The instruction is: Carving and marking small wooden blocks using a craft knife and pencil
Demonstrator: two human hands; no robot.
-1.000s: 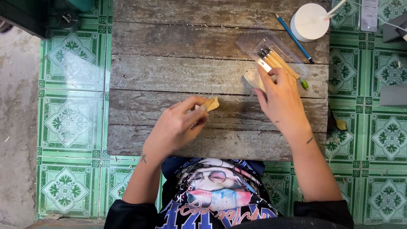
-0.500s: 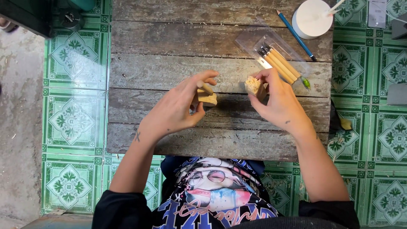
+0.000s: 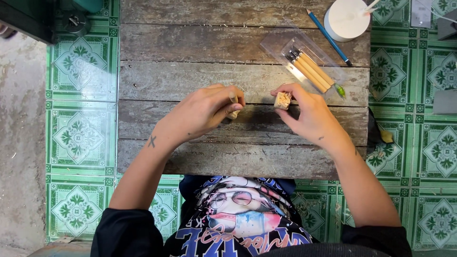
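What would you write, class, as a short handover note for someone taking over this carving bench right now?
Left hand: grip closed on a slim tool with a pale wooden handle.
Right hand: fingertips pinch a small pale wooden block.
Both are over the weathered grey plank table, slightly apart.
Clear plastic case of wooden-handled tools, blue pencil and white round container lie beyond.
Done: tool and block picked up.
Left: block looks rough, hardly shaped.

Grey weathered plank table [image 3: 190,52], green floral-patterned floor tiles [image 3: 81,138], blue pencil [image 3: 328,37], pale tan wood block [image 3: 283,100].

Bare planks [image 3: 190,52] lie open left; tool case [image 3: 304,64] blocks right.
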